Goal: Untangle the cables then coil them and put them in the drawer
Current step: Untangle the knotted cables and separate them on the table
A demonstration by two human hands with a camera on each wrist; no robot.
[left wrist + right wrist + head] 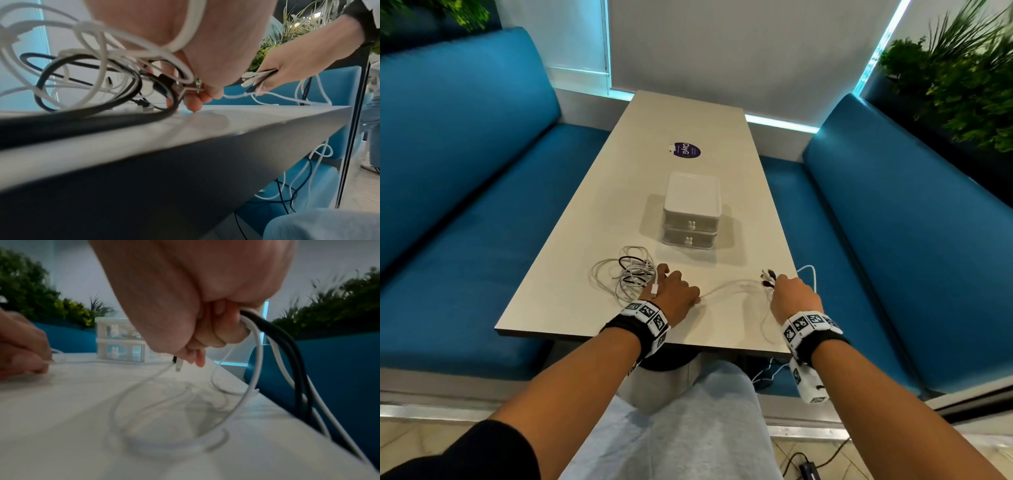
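Observation:
A tangle of white and black cables (631, 274) (92, 78) lies on the pale table (592, 219), near its front left. My left hand (674, 291) rests beside the tangle, and its fingertips (205, 95) pinch a thin white cable (732, 285) that runs across to my right hand (792, 294). A white plug end (654, 290) lies over the back of my left hand. My right hand grips a bundle of black and white cable ends (767, 277) (259, 327), whose lengths hang over the table's right edge. The white two-drawer box (691, 219) (121, 339) stands mid-table with both drawers closed.
A round purple sticker (687, 150) lies beyond the box. Blue benches (465, 171) flank the table, with plants (962, 85) behind them. Loose cable loops (287, 186) dangle below the table's right corner. A black adapter (808, 467) lies on the floor.

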